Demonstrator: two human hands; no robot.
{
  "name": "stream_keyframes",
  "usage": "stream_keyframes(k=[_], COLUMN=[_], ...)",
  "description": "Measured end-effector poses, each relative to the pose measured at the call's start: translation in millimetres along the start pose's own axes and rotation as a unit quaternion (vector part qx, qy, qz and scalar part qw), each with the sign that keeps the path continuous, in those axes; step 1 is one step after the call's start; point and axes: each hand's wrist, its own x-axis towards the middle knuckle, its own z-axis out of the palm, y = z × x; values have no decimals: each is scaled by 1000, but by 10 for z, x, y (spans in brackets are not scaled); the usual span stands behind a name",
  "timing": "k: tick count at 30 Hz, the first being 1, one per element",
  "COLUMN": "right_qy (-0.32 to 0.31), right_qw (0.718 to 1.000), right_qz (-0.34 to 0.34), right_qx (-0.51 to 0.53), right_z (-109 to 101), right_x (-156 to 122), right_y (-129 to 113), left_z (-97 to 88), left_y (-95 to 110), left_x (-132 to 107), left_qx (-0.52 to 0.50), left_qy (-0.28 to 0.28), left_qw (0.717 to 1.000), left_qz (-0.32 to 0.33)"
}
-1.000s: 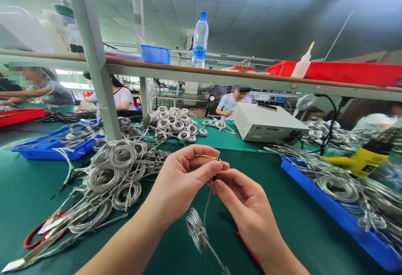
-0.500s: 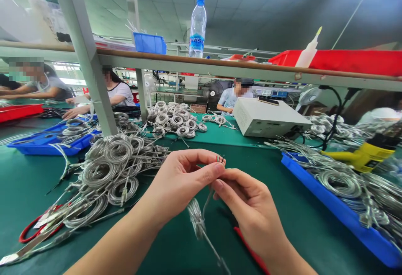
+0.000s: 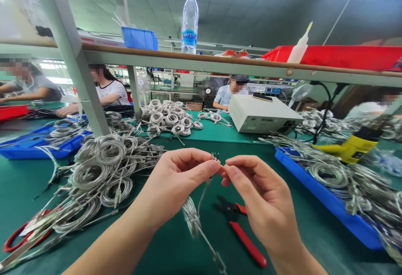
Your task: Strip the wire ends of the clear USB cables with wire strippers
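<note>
Head view: thin red and black wire ends [image 3: 215, 156] pinched over the green desk [image 3: 176, 252]

Left hand [image 3: 179, 183] grips the wires between thumb and forefinger. Right hand [image 3: 266, 199] has its fingertips just beside; whether they grip anything cannot be told. A coiled, silvery, clear-sheathed cable [image 3: 191, 216] hangs below, near red-handled, black-jawed pliers [image 3: 243, 235].

L hand [image 3: 182, 178] held up mid-scene, pinched at tips; R hand [image 3: 266, 204] held just right, fingers [image 3: 251, 162] bent; forearms [image 3: 116, 237] extended from near side.
</note>
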Motion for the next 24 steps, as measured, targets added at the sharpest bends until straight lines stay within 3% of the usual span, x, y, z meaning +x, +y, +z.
stream_keyframes(k=[4, 9, 24], right_qy=[-41, -71, -50], right_qw=[998, 993, 997], right_qz=[18, 45, 51], right_qx=[46, 88, 27], right_z=[-40, -38, -48], right_x=[3, 29, 50], right_y=[-63, -66, -57], left_z=[31, 37, 95], left_y=[-26, -54, -51], left_x=[11, 4, 0], left_qx=[-16, 5, 3], left_qy=[-36, -37, -74], left_qw=[999, 999, 996], left_qz=[-28, -39, -47])
